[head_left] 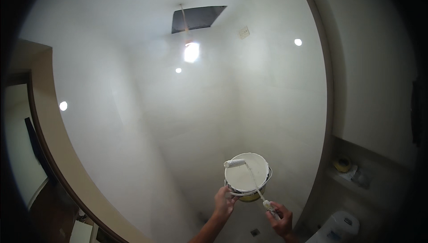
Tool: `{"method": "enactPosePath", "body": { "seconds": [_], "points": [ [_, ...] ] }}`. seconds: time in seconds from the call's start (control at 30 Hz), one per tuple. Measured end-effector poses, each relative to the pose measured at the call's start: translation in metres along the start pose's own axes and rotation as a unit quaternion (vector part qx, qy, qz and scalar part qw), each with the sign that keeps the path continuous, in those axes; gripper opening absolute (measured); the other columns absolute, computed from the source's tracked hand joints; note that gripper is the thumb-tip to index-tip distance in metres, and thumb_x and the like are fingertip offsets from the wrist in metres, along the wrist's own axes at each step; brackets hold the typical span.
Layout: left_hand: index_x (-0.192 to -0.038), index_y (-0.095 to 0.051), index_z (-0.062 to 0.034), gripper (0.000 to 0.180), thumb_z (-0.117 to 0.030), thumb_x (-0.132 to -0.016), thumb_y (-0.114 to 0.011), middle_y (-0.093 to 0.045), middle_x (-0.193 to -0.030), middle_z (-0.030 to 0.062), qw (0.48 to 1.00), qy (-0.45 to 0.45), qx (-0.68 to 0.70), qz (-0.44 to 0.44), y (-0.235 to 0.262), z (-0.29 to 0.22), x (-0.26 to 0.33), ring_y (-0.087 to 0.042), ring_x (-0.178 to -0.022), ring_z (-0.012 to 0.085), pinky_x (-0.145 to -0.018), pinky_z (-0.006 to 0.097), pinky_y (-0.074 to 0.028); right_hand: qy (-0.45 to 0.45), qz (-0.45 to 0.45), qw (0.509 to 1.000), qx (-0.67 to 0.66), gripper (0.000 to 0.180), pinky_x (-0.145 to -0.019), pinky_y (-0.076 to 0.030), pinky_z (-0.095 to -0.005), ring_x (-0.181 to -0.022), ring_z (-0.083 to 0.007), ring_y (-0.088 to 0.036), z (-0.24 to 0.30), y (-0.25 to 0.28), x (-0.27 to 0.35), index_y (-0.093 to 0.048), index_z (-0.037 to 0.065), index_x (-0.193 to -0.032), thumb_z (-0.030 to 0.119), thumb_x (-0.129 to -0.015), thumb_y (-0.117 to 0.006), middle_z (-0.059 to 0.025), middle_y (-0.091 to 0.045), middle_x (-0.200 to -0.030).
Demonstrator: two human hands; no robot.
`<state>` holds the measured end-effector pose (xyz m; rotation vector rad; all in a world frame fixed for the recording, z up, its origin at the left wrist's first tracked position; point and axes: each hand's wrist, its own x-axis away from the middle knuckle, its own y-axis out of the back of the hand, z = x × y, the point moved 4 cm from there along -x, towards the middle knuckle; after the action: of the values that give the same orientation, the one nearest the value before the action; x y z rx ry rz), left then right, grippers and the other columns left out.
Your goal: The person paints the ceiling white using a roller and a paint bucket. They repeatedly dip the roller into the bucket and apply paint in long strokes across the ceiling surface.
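Hands: left hand (224,202) grips the paint bucket (247,177) at its lower rim; right hand (280,218) is closed around the roller (235,163) handle.
Place: bucket at 5 o'clock of the head view.
Handling: probably heavy, sloshing, slippery; hold rim or bail.
Look: round, white paint inside.

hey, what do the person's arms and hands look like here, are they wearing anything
Both forearms come in bare from the lower edge: no sleeves show. The left hand and right hand wear no gloves. The picture is too dim and small to tell rings, a watch or paint marks.
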<state>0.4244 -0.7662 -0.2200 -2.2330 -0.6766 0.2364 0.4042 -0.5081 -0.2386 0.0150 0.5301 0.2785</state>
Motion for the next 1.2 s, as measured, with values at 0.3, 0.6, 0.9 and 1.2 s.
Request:
{"method": "enactPosePath", "body": {
  "seconds": [0.3,0.6,0.9,1.2],
  "points": [
    [-0.103,-0.054,0.0029,0.022,-0.006,-0.084,-0.056,-0.054,-0.122,0.018,0.996,-0.076,0.007,-0.04,0.011,0.015,0.0,-0.056,-0.116,0.0404,-0.101,0.06,-0.052,0.075,0.095,0.981,-0.153,0.033,-0.076,-0.053,-0.0315,-0.087,-0.0148,-0.064,-0.016,0.005,-0.026,-0.066,0.002,-0.126,0.011,-0.094,-0.067,-0.0086,-0.072,-0.105],
    [-0.1,-0.055,-0.0001,0.017,-0.009,-0.086,-0.056,-0.057,-0.123,0.0171,0.935,-0.252,-0.244,-0.06,0.047,0.033,-0.003,-0.058,-0.116,0.0392,-0.101,0.061,-0.051,-0.036,0.21,0.957,-0.198,0.037,-0.08,-0.053,-0.0289,-0.094,-0.0124,-0.062,-0.032,0.026,-0.037,-0.064,0.004,-0.132,0.012,-0.096,-0.067,-0.0049,-0.07,-0.112],
    [-0.1,-0.054,0.001,0.017,-0.008,-0.085,-0.055,-0.054,-0.121,0.0192,0.972,-0.178,-0.006,-0.15,0.028,0.031,0.031,-0.058,-0.114,0.0448,-0.095,0.062,-0.056,0.009,0.254,0.954,-0.156,0.037,-0.056,-0.045,-0.0263,-0.061,-0.0086,-0.056,-0.036,0.04,-0.081,-0.064,0.006,-0.126,0.012,-0.09,-0.073,0.0003,-0.062,-0.071],
    [-0.107,-0.052,0.0086,0.029,-0.008,-0.083,-0.055,-0.05,-0.123,0.0224,0.961,-0.23,0.036,-0.149,0.032,0.029,0.044,-0.057,-0.113,0.0494,-0.094,0.064,-0.056,0.119,0.311,0.917,-0.221,0.039,-0.048,-0.044,-0.0209,-0.06,-0.0046,-0.056,0.094,0.01,-0.231,-0.06,0.01,-0.132,0.019,-0.096,-0.071,-0.002,-0.066,-0.083]
  ]
}}
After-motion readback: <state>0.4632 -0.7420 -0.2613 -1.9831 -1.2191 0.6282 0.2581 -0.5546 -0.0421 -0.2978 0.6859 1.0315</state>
